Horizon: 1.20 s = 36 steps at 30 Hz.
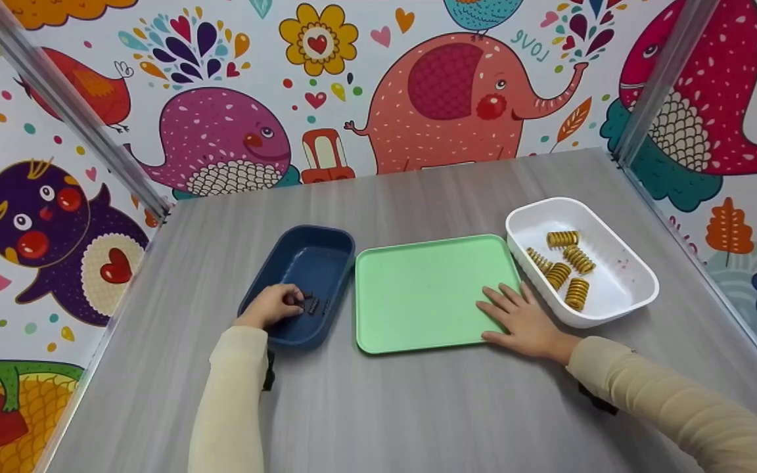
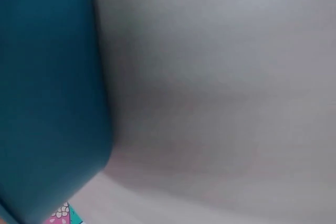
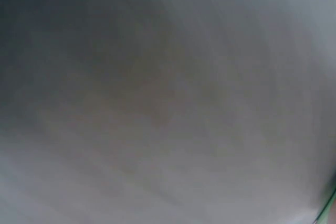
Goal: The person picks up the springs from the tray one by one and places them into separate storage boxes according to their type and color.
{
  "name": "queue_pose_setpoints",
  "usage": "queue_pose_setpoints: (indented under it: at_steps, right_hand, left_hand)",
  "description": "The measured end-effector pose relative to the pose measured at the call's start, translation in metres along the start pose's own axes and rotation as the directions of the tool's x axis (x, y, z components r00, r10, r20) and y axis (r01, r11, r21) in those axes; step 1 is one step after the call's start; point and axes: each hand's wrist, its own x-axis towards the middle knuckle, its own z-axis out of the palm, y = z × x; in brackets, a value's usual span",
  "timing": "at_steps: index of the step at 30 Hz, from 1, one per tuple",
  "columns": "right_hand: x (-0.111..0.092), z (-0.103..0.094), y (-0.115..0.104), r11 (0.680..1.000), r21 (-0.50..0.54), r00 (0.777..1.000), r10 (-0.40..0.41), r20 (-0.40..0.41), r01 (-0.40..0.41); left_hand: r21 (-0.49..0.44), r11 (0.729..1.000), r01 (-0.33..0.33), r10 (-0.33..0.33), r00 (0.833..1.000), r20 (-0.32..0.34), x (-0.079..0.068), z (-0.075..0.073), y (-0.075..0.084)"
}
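My left hand (image 1: pixel 275 305) reaches over the near left side of a dark blue bin (image 1: pixel 290 246), fingers curled. Its thumb and fingertips pinch at a small dark ridged piece (image 1: pixel 307 297), partly hidden by the fingers. Close by on the bin floor lie other small dark ridged pieces (image 1: pixel 313 306), which look like short springs. My right hand (image 1: pixel 526 325) lies flat with fingers spread over the right edge of a light green tray (image 1: pixel 418 295). The left wrist view shows the outer wall of the bin (image 2: pixel 47 87); the right wrist view is mostly blurred grey.
A white bin (image 1: pixel 615 263) stands right of the tray, with several gold coil springs (image 1: pixel 577 293) inside. All three containers sit on a grey wood-grain table (image 1: pixel 418 407). Walls with cartoon animals (image 1: pixel 451 105) and metal posts (image 1: pixel 661 85) border it.
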Motion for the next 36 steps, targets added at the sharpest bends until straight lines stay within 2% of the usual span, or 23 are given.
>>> queue_pose_setpoints:
  at_steps: [7,14,17,20,24,27,32,36]
  right_hand:
    - [0.001,0.001,0.0,1.0,0.002,1.0,-0.013,-0.007,0.013]
    - [0.005,-0.001,0.0,0.999,0.029,0.999,-0.03,-0.026,0.031]
    - [0.007,-0.003,0.002,0.998,0.055,1.0,-0.03,-0.005,0.031]
    - [0.009,-0.007,0.003,0.994,0.107,0.999,-0.017,0.048,0.012]
    - [0.01,-0.015,0.007,0.987,0.16,0.991,0.0,0.135,-0.022]
    - [0.013,-0.022,0.008,0.985,0.172,0.986,-0.008,0.169,-0.022]
    - [0.019,-0.031,0.006,0.983,0.181,0.989,-0.016,0.144,-0.011]
    - [0.023,-0.035,0.005,0.984,0.178,0.994,0.01,0.11,-0.03]
  left_hand:
    - [-0.075,0.997,-0.022,0.019,0.999,-0.034,-0.001,-0.003,0.002]
    - [-0.099,0.995,-0.016,0.011,0.998,-0.055,0.0,-0.007,0.004]
    - [-0.114,0.993,-0.013,0.006,0.998,-0.063,0.0,-0.008,0.007]
    - [-0.145,0.989,-0.014,0.003,0.997,-0.079,0.0,-0.01,0.012]
    - [-0.141,0.989,-0.048,0.035,0.995,-0.092,0.0,-0.012,0.019]
    - [-0.117,0.99,-0.079,0.068,0.993,-0.1,0.0,-0.014,0.025]
    - [-0.108,0.985,-0.131,0.117,0.985,-0.126,0.0,-0.014,0.037]
    - [-0.119,0.979,-0.163,0.143,0.976,-0.166,0.002,-0.012,0.049]
